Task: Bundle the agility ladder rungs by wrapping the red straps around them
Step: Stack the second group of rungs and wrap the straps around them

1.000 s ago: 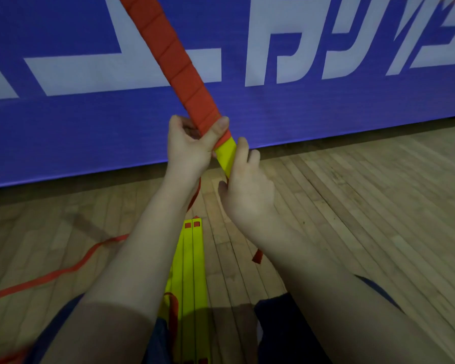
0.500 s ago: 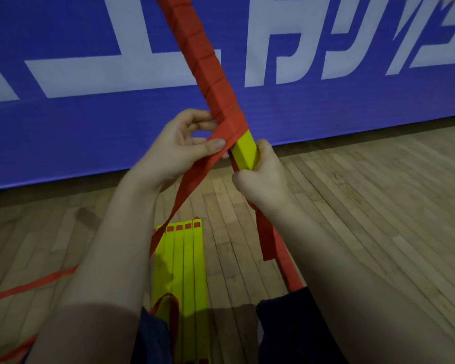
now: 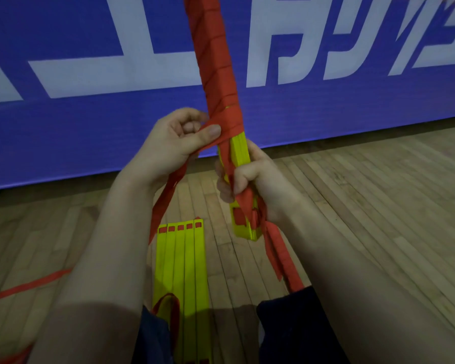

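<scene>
Dim indoor light is recorded. A soft shadow is seen on the pale wooden plank floor (image 3: pixel 352 206) at 6 o'clock. Edges are bowed, slightly blurred.

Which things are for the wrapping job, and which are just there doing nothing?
For the job:
- rung bundle, gripped by the right hand
- red strap, pinched by the left hand
- flat rungs lying below, part of the same ladder

Just there:
- blue banner
- wooden floor
</scene>
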`<action>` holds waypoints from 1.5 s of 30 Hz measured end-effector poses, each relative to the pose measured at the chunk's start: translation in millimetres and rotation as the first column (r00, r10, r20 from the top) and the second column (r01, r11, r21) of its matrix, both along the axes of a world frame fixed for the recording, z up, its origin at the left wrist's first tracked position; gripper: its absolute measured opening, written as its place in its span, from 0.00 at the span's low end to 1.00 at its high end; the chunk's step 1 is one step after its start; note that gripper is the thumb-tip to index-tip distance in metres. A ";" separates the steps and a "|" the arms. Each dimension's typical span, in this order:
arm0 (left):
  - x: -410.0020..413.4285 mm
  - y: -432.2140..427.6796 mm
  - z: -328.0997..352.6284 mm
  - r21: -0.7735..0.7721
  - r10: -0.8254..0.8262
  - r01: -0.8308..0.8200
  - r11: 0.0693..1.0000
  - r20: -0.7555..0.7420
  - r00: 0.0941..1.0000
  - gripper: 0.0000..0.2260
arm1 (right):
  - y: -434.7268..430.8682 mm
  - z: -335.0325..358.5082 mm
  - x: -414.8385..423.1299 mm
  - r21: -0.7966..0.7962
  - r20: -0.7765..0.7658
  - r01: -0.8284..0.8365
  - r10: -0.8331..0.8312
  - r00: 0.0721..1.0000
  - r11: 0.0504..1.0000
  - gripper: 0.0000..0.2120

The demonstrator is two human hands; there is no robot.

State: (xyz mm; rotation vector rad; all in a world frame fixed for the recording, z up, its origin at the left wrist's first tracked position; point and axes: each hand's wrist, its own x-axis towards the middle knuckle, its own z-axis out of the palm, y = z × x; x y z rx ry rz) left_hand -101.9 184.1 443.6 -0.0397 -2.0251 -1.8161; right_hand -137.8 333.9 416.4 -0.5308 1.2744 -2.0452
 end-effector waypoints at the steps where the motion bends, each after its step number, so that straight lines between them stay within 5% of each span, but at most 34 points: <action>1: -0.2 0.7 0.0 0.013 -0.037 0.037 0.999 0.006 0.999 0.14 | 1.2 0.7 0.8 -0.057 0.027 -0.088 0.090 0.996 0.995 0.26; 6: 5.3 5.5 2.9 0.011 -0.166 0.166 0.986 0.044 0.985 0.08 | 3.9 -1.6 -3.7 -0.262 0.050 -0.444 0.472 0.880 0.857 0.29; 9: 5.5 8.2 1.7 0.056 -0.105 0.104 0.993 0.032 0.994 0.10 | 0.2 -5.7 -11.0 -0.276 0.068 -0.497 0.532 0.844 0.823 0.29; 12: 1.4 6.1 -4.4 0.108 -0.008 0.007 0.994 0.010 1.000 0.08 | 1.6 -5.1 -15.8 -0.027 -0.004 -0.342 0.342 0.940 0.939 0.33; 15: -6.9 -1.5 -11.4 0.068 0.157 -0.156 0.985 -0.012 0.988 0.06 | -0.6 -2.3 -19.1 0.187 -0.132 0.057 -0.033 0.991 0.981 0.31; 17: -11.3 -2.2 -14.5 0.112 0.209 -0.206 0.972 -0.015 0.978 0.06 | -1.9 -2.4 -17.5 0.213 -0.341 0.389 -0.305 0.889 0.896 0.22; 19: -14.0 0.2 -15.3 0.157 0.260 -0.254 0.954 -0.013 0.966 0.07 | -1.8 -4.3 -10.8 0.194 -0.585 0.594 -0.393 0.709 0.781 0.19; 22: -16.2 1.9 -15.6 0.174 0.346 -0.337 0.925 -0.019 0.938 0.05 | -3.2 -8.9 2.6 0.255 -0.906 0.742 -0.115 0.407 0.621 0.25; 24: -16.5 0.9 -14.6 0.153 0.412 -0.404 0.902 -0.024 0.911 0.05 | -10.7 -18.8 6.1 0.262 -0.964 0.804 0.103 0.246 0.534 0.31; 27: -14.1 3.7 -10.8 0.113 0.474 -0.467 0.877 -0.038 0.880 0.06 | -21.8 -33.7 1.5 0.261 -0.958 0.874 0.220 0.183 0.411 0.36; 32: -10.8 9.7 -5.7 0.107 0.467 -0.460 0.882 -0.062 0.882 0.05 | -30.3 -39.1 -5.0 0.160 -0.977 0.952 0.182 0.114 0.261 0.34; 38: -9.4 5.6 -8.1 0.156 0.269 -0.258 0.953 -0.049 0.962 0.02 | -10.1 -28.5 -13.3 0.226 -0.971 0.841 0.044 0.235 0.492 0.30; 42: -4.3 -6.2 -0.6 0.127 0.121 -0.123 0.984 0.027 0.992 0.17 | -1.0 -25.8 -24.2 0.241 -0.931 0.727 -0.058 0.360 0.643 0.27; 45: 4.1 -11.0 3.1 0.036 0.022 -0.027 0.999 0.117 0.993 0.19 | -3.7 -24.8 -21.0 0.220 -0.851 0.626 -0.165 0.498 0.748 0.25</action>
